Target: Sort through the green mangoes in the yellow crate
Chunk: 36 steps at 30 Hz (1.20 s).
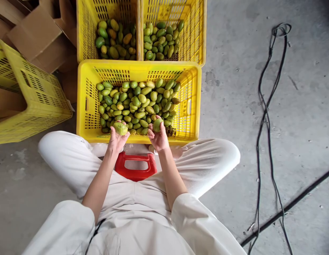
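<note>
My left hand holds a yellow-green mango on its fingers, palm turned up. In my right hand another green mango is gripped between thumb and fingers. Both hands are over the near rim of a yellow plastic crate. Many small green and yellowish mangoes cover the floor of that crate. A dark, blackened patch shows in its near right corner.
Two yellow crate sections with more mangoes stand behind. At left are a tilted yellow crate and cardboard boxes. A red stool is beneath me. Black cables lie on the concrete floor at right.
</note>
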Available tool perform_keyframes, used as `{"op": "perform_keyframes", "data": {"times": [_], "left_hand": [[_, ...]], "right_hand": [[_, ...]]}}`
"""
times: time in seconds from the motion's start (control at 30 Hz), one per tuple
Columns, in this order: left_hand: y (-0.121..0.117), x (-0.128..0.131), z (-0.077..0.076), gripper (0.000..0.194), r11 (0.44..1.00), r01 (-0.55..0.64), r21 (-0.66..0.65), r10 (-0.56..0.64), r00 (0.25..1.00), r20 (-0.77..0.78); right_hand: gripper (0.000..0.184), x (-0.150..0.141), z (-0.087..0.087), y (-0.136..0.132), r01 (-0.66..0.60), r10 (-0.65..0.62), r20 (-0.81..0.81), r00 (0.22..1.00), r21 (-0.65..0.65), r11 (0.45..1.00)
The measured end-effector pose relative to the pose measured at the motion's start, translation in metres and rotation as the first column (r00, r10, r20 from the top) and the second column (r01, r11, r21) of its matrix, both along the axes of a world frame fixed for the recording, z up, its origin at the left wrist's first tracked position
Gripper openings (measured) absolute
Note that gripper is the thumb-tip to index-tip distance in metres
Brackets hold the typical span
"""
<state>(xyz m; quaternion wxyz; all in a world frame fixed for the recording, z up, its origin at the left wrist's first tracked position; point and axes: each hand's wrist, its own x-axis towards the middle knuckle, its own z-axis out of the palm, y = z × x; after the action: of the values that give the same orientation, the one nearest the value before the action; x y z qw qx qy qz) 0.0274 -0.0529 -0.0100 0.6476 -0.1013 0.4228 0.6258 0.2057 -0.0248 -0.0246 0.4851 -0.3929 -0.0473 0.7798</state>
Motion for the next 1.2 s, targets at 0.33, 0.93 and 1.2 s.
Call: {"op": "perform_keyframes", "data": {"times": [0.33,0.93,1.2], "left_hand": [[0.002,-0.006,0.011,0.039,0.987,0.152,-0.043,-0.149,0.986,0.073],[0.001,-0.008,0.001,0.036,0.999,-0.041,0.006,0.040,0.999,0.006],[0.003,0.000,0.012,0.038,0.993,0.116,-0.019,-0.115,0.991,0.066]], "right_hand": [[0.036,-0.001,0.005,0.002,0.008,-0.008,-0.008,1.000,-0.002,1.000],[0.029,0.002,-0.006,0.000,0.079,-0.078,0.008,0.997,-0.043,0.996],[0.037,-0.004,-0.009,-0.001,0.037,-0.037,0.045,0.998,0.009,0.999]]}}
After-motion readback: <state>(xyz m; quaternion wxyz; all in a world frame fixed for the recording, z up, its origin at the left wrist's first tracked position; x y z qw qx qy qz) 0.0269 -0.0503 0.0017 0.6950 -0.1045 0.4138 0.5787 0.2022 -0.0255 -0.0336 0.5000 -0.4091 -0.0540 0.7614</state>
